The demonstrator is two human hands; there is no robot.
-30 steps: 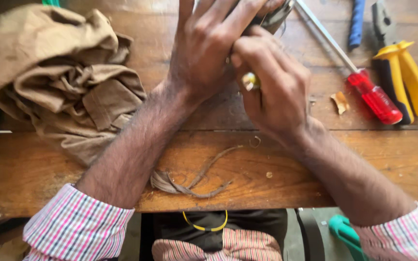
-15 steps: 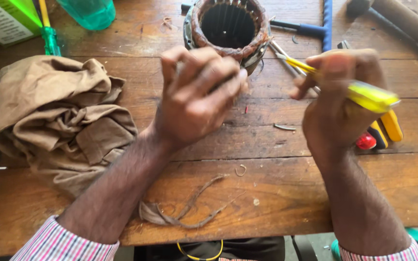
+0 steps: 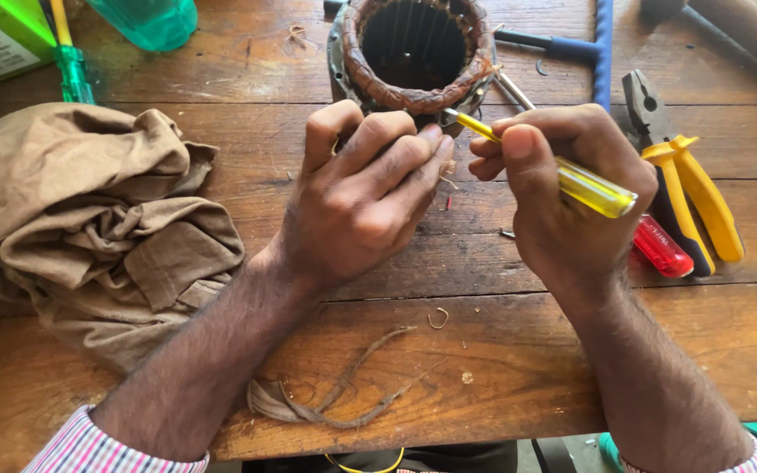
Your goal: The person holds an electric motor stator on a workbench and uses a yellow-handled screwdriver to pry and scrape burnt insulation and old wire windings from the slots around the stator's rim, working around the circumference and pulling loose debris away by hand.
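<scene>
The motor stator [image 3: 415, 54], a round metal shell ringed with brown copper windings, stands on the wooden workbench [image 3: 501, 368] at its far middle, open end up. Just in front of it, the right hand [image 3: 562, 210] is closed in a pen-like grip around a yellow-handled screwdriver [image 3: 562, 171], whose tip points at the stator's near rim. The left hand [image 3: 361, 197] sits beside it, fingers curled in narrow against the same rim; whether it pinches a wire there I cannot tell. The step in hand looks like picking or prying at the winding edge, and the next move seems to call for a steady tip and a firm brace on the shell. To the right of the stator lie yellow-handled pliers [image 3: 685, 188] and a red-handled screwdriver [image 3: 661, 247]; to its left, a crumpled tan cloth [image 3: 89, 219]. Well in front of it lies a loose strand of brown fibre [image 3: 335, 403].
</scene>
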